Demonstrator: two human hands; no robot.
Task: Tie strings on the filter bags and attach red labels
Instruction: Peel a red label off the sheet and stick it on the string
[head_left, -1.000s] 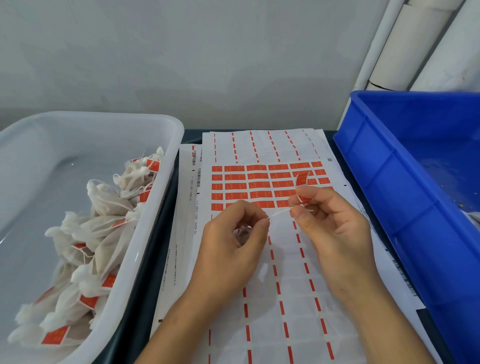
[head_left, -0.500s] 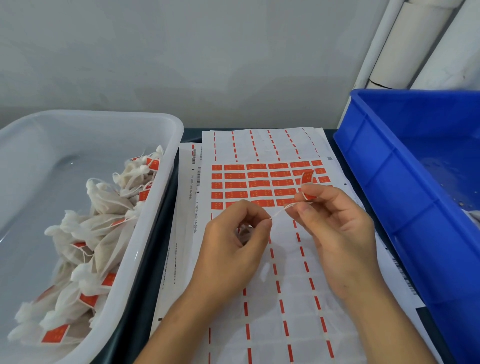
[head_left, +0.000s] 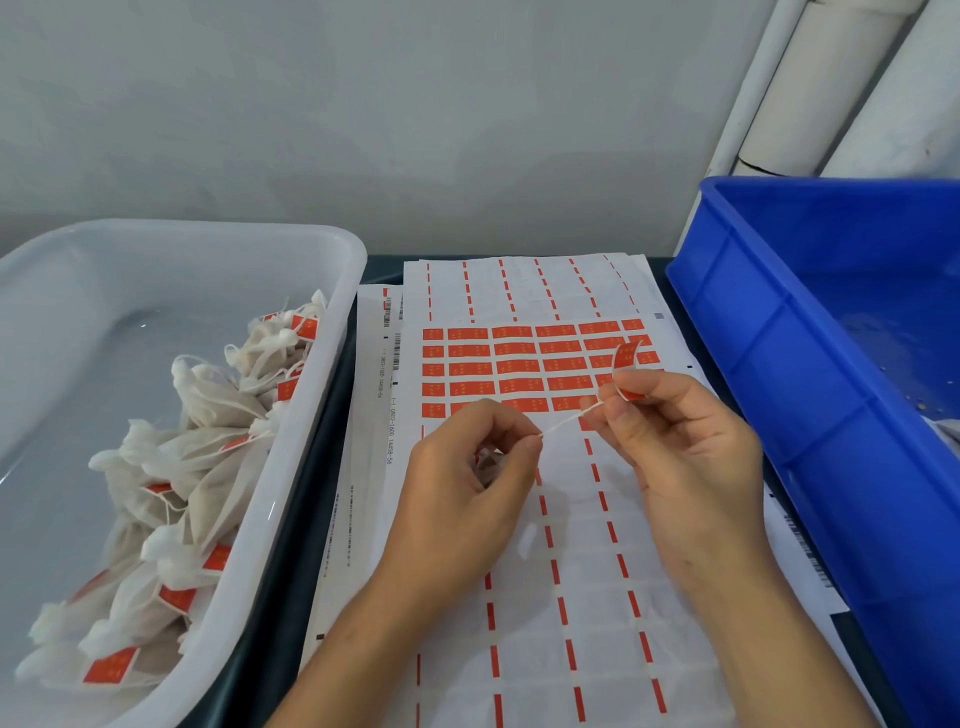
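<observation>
My left hand (head_left: 467, 483) curls over a filter bag, mostly hidden in the palm, and pinches one end of a thin white string (head_left: 563, 423). My right hand (head_left: 680, 447) pinches the string's other end together with a curled red label (head_left: 626, 361) that arcs up over the fingertips. The string runs taut between the two hands, above the label sheet (head_left: 524, 369), whose remaining red labels lie in rows just beyond my fingers.
A white tub (head_left: 332, 374) at the left holds several filter bags (head_left: 197, 478) with strings and red labels. A blue crate (head_left: 779, 395) stands at the right, close to my right wrist. White pipes (head_left: 831, 88) rise at the back right.
The right hand has shifted slightly up and right, and the red label now curls higher above the fingertips. The left hand stays put, still pinching the string.
</observation>
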